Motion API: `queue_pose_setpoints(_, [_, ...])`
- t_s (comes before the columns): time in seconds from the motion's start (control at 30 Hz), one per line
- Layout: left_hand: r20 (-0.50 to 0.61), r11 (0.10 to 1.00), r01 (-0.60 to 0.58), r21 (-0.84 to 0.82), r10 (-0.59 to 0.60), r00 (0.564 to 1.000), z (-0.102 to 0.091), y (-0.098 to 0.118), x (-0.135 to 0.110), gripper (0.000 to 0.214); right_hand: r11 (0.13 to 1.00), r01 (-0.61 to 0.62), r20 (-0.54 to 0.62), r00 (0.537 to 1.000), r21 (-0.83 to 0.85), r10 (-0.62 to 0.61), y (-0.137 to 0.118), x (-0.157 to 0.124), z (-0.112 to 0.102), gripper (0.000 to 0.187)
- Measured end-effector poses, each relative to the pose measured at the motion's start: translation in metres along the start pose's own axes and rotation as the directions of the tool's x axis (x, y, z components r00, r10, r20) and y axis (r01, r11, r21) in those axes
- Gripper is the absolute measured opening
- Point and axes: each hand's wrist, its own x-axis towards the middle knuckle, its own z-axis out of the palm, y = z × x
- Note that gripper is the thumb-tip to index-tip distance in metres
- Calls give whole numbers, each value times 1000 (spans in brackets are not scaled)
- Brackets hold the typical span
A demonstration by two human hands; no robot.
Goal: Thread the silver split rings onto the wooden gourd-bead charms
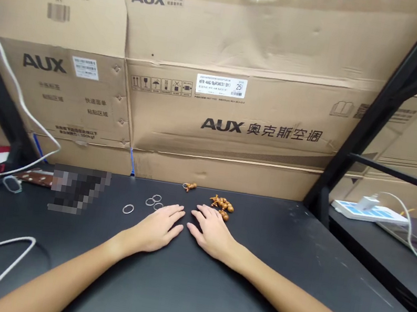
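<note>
Both hands lie palm down on a black tabletop, with nothing held. My left hand has its fingers stretched out, just right of several metal split rings; its back partly covers the nearest one. My right hand also lies with its fingers extended, close in front of a small pile of brown, glossy gourd-like charms. Part of that pile is hidden behind the hand. Farther back, between the hands, lies one similar brown charm with a ring at its left end.
Large cardboard boxes wall off the back. Black metal posts rise at both sides. A white cable crosses the left. At right, a power strip sits on another surface. A pixelated dark patch lies at left.
</note>
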Motion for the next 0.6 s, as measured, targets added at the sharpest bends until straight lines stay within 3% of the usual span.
queue_pose_setpoints(0.33, [-33, 1000, -14, -18, 13, 999, 3, -2, -1, 43, 960, 222, -28, 975, 171, -220, -1, -1, -8, 34])
queue_pose_setpoints(0.47, [-25, 1000, -6, -9, 6, 1000, 1, -1, -1, 43, 976, 178, -82, 982, 122, -169, -1, -1, -6, 30])
queue_pose_setpoints(0.6, [-19, 1000, -7, 7, 7, 1000, 0, 0, -1, 43, 979, 144, -59, 989, 145, -137, -1, 0, -7, 28])
